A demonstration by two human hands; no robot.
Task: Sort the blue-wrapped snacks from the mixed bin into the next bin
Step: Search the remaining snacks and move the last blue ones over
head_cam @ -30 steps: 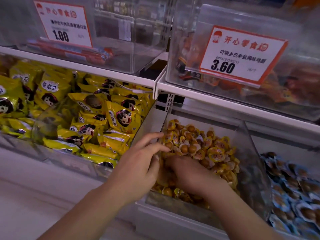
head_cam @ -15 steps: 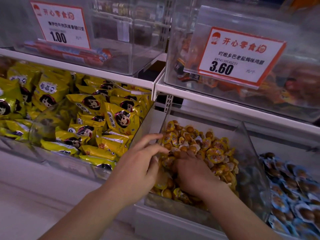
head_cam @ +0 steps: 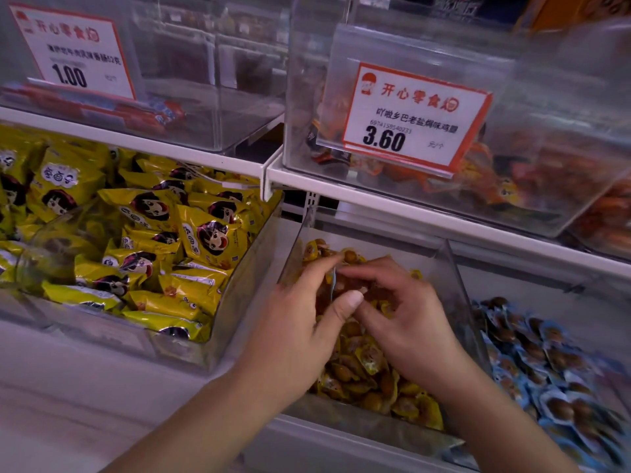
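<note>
Blue-wrapped snacks [head_cam: 546, 367]: small film sachets, each with a brown round piece showing through a clear window, heaped in the next bin [head_cam: 580, 295] at the right. None shows in the mixed bin [head_cam: 454, 268] at centre, where only yellow-wrapped snacks [head_cam: 362, 367] lie visible; any blue one there is buried or hidden by the hands.

Handling, as a judgement: light, glossy and likely slippery; soft film round a firm core, not fragile. Best pinched by the flat sealed edge or round the lump, one at a time, since neighbours slide loose.

Left hand [head_cam: 300, 332]: over the near left part of the mixed bin, fingers curved down into the pile, thumb pointing right. Whether it holds a sachet cannot be told.

Right hand [head_cam: 406, 322]: palm down on the heap just beside the left, fingers bent into the sachets; what it grips, if anything, is hidden.

Surroundings: clear divider walls between bins; large yellow packets [head_cam: 143, 254] in the left bin; price tag "3.60" [head_cam: 416, 117] above, "1.00" tag [head_cam: 71, 52] far left.
</note>
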